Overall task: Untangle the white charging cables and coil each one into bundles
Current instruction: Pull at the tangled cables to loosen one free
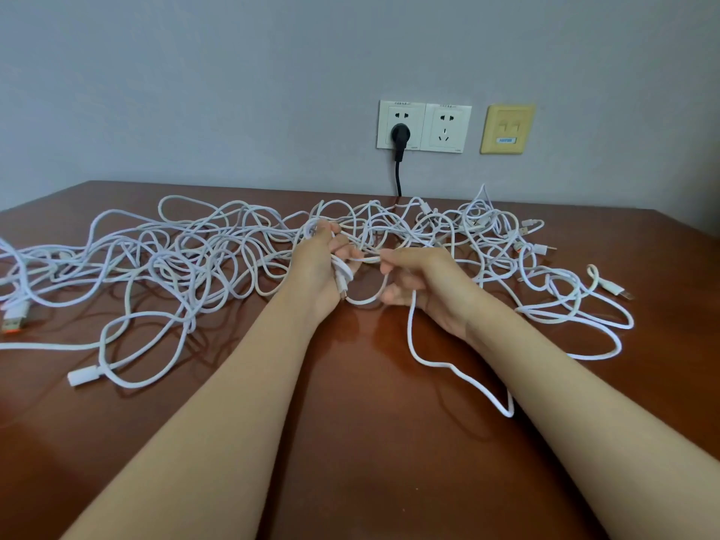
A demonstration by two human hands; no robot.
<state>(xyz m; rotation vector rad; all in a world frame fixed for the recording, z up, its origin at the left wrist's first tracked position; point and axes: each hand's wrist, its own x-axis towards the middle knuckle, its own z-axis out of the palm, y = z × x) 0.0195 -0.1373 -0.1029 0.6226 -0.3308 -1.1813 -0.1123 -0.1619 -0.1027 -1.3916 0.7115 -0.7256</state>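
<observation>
Both hands up over the worktop (350, 442): left hand (319, 263) clutches gathered loops, right hand (420, 282) pinches one strand, white cables (187, 259) sprawling tangled behind.

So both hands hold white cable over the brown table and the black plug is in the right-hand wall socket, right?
Not quite: the head view shows the black plug in the left-hand wall socket, not the right-hand one. The left hand and right hand do hold white cable over the brown table.
</observation>
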